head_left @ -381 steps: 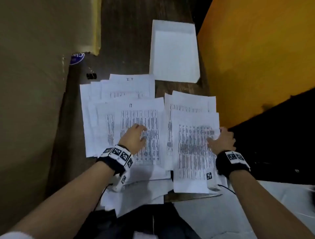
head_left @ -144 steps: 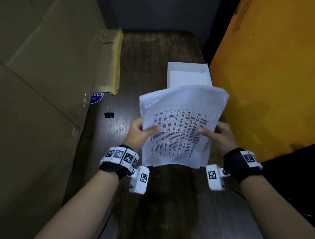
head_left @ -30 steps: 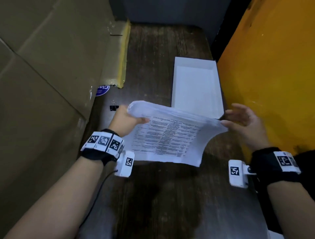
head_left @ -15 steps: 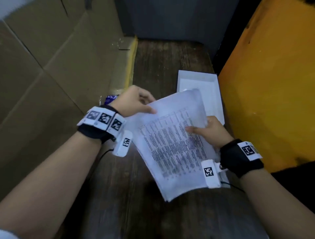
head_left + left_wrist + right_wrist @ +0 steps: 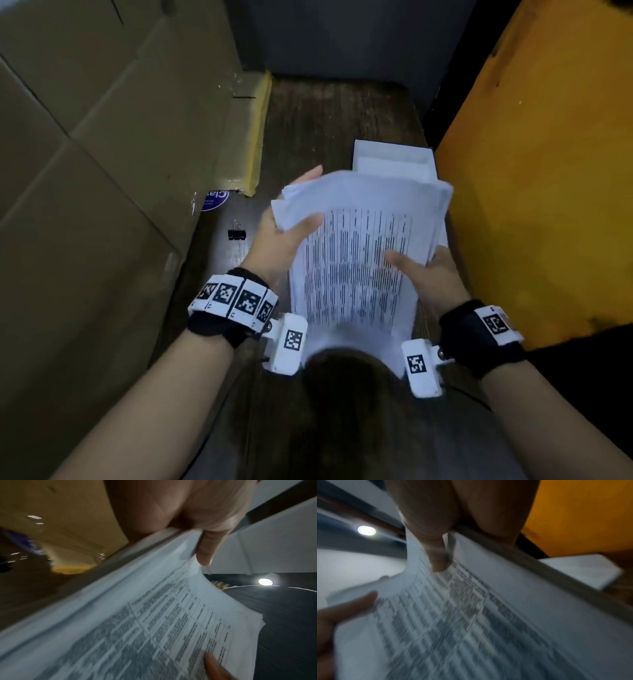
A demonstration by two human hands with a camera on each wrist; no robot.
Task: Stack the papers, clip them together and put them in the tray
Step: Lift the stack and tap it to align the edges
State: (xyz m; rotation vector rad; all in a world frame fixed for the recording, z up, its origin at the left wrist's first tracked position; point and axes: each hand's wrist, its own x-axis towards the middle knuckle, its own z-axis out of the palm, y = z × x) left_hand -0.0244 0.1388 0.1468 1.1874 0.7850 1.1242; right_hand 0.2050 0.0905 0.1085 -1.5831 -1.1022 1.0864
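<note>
A stack of printed papers (image 5: 356, 260) stands nearly upright above the dark wooden table (image 5: 329, 113), held between both hands. My left hand (image 5: 287, 226) grips its upper left edge, thumb on the printed face (image 5: 204, 551). My right hand (image 5: 424, 270) grips the right edge, thumb across the print (image 5: 436, 559). The papers (image 5: 137, 628) fill both wrist views (image 5: 471, 622) and are blurred. A black binder clip (image 5: 236, 233) lies on the table left of my left hand. The white tray (image 5: 394, 161) sits just beyond the papers, partly hidden by them.
Tall cardboard boxes (image 5: 85, 171) wall the left side. An orange panel (image 5: 534, 171) walls the right. A blue round sticker (image 5: 215, 199) shows at the foot of the cardboard near the clip. Bare tabletop runs back past the tray.
The papers swung from a slanted hold to nearly upright and square to me. My left hand went from resting above the top corner to gripping the left edge. The right hand stays on the right edge.
</note>
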